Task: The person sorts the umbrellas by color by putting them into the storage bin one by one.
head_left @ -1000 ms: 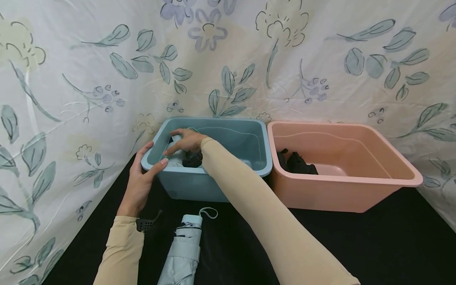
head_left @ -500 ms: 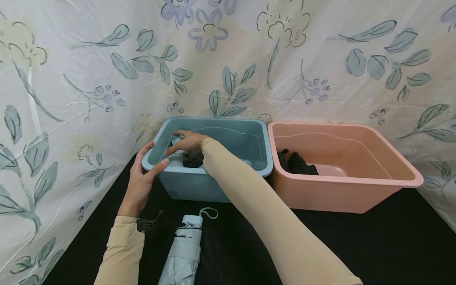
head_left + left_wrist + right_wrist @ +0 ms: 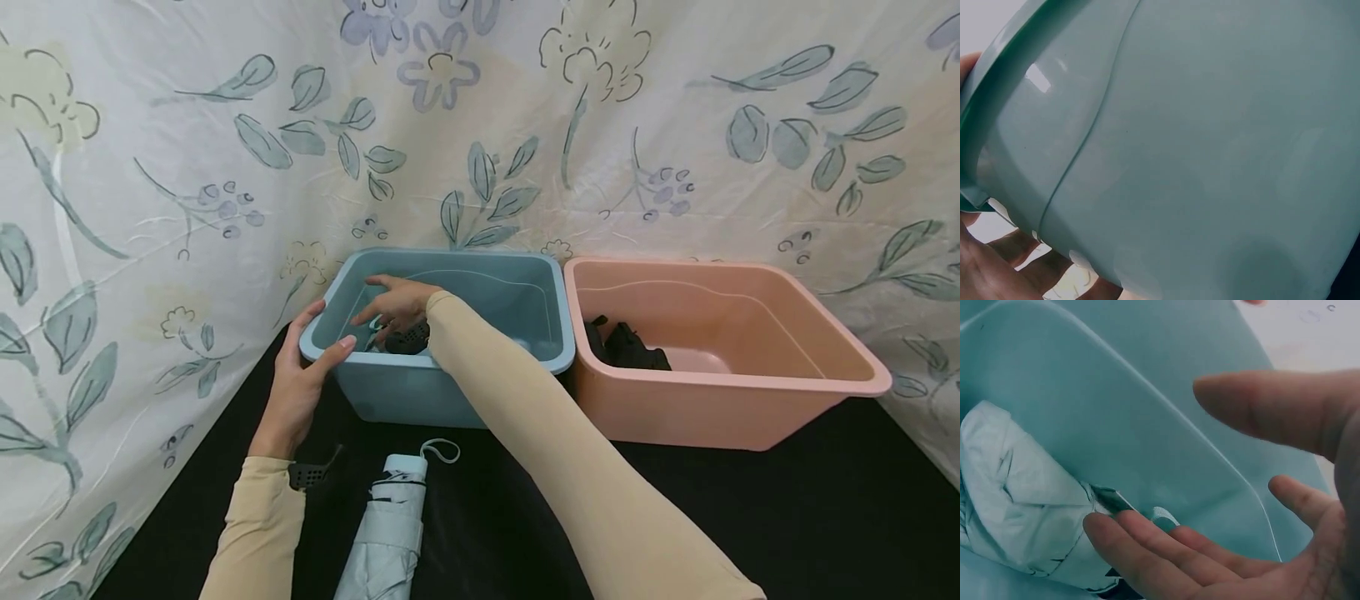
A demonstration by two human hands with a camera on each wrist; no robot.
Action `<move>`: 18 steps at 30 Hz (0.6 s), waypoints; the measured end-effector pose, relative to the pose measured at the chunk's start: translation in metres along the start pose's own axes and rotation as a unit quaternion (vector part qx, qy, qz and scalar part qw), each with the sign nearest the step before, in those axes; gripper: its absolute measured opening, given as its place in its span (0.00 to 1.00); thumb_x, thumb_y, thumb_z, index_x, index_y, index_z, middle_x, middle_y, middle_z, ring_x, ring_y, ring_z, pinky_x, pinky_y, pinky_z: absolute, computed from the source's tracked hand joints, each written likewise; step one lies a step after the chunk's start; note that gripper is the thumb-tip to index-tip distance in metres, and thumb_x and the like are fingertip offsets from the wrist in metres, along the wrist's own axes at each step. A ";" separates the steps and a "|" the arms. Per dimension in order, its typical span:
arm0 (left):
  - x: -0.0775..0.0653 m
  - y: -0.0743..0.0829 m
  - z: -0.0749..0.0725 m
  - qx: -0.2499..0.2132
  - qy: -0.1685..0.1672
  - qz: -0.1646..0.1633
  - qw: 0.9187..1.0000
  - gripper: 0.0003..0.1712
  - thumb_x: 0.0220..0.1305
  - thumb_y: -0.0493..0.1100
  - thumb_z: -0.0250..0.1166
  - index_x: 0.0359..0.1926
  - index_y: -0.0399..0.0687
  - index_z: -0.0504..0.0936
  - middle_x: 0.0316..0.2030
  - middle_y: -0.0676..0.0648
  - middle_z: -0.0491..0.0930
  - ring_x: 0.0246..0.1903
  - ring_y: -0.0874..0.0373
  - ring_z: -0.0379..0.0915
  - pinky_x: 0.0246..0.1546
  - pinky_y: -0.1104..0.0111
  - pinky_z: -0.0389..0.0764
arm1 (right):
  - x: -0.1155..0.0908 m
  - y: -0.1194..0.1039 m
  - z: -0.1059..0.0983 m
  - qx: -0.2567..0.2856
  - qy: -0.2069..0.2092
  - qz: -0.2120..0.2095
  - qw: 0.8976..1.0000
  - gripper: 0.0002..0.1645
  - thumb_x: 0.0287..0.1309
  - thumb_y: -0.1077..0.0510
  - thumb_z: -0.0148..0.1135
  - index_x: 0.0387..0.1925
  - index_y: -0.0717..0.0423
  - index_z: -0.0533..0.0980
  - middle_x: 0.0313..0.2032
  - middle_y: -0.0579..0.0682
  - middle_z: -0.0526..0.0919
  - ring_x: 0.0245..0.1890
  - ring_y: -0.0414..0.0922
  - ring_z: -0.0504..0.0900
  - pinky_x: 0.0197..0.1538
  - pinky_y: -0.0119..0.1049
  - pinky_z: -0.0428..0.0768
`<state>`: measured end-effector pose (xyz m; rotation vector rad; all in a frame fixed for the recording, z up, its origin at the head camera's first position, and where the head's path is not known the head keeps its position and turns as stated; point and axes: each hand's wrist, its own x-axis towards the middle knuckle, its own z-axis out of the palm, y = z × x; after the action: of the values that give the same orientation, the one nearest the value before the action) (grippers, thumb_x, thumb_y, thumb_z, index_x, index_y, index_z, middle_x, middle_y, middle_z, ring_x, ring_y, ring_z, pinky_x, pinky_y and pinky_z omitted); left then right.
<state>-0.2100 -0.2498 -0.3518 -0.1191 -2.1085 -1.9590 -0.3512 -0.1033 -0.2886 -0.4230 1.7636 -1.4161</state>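
My left hand point(image 3: 292, 383) grips the left front corner of the blue bin point(image 3: 420, 392), thumb over the rim and fingers along the outside. Inside that bin is my right hand point(image 3: 397, 304), thumb and fingers spread apart. A pale blue folded umbrella point(image 3: 1022, 500) lies on the bin's floor in the right wrist view, with a pale loop point(image 3: 1165, 516) near one end. The right fingertips point(image 3: 1100, 528) are at its edge without gripping; whether they touch it I cannot tell. Another pale blue folded umbrella point(image 3: 386, 533) lies in front of the bin, its wrist loop toward the back.
Close to the right of the blue bin stands a pink bin point(image 3: 720, 408) with black items point(image 3: 630, 346) in its left part. Both rest on a black surface point(image 3: 750, 517). A floral curtain point(image 3: 480, 125) hangs behind and at the left.
The right hand has let go of the umbrella inside the blue bin, and the umbrella has dropped lower. The left hand has stayed on the rim.
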 end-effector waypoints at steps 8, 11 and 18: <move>-0.001 0.000 0.001 0.002 -0.002 0.004 1.000 0.42 0.73 0.46 0.62 0.80 0.56 0.50 0.75 0.42 0.48 0.71 0.42 0.50 0.69 0.42 0.54 | -0.005 -0.001 -0.004 -0.066 0.033 -0.009 0.997 0.48 0.69 0.58 0.63 0.81 0.45 0.48 0.73 0.66 0.59 0.66 0.63 0.71 0.65 0.54 0.71; 0.000 0.000 0.000 -0.001 -0.002 0.005 1.000 0.42 0.73 0.45 0.62 0.80 0.55 0.50 0.75 0.43 0.49 0.70 0.42 0.51 0.68 0.43 0.55 | -0.009 -0.005 -0.006 -0.090 0.059 -0.005 0.994 0.46 0.69 0.54 0.64 0.80 0.47 0.51 0.71 0.66 0.63 0.62 0.62 0.76 0.67 0.56 0.68; -0.001 -0.001 -0.002 0.001 0.000 0.002 1.000 0.42 0.73 0.46 0.62 0.80 0.56 0.50 0.75 0.43 0.49 0.70 0.42 0.50 0.68 0.43 0.55 | -0.022 -0.012 -0.002 -0.069 0.081 -0.021 0.994 0.44 0.67 0.52 0.66 0.78 0.47 0.57 0.70 0.65 0.66 0.61 0.62 0.77 0.62 0.58 0.74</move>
<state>-0.2091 -0.2520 -0.3527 -0.1236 -2.1097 -1.9536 -0.3424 -0.0904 -0.2690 -0.4306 2.0021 -1.3961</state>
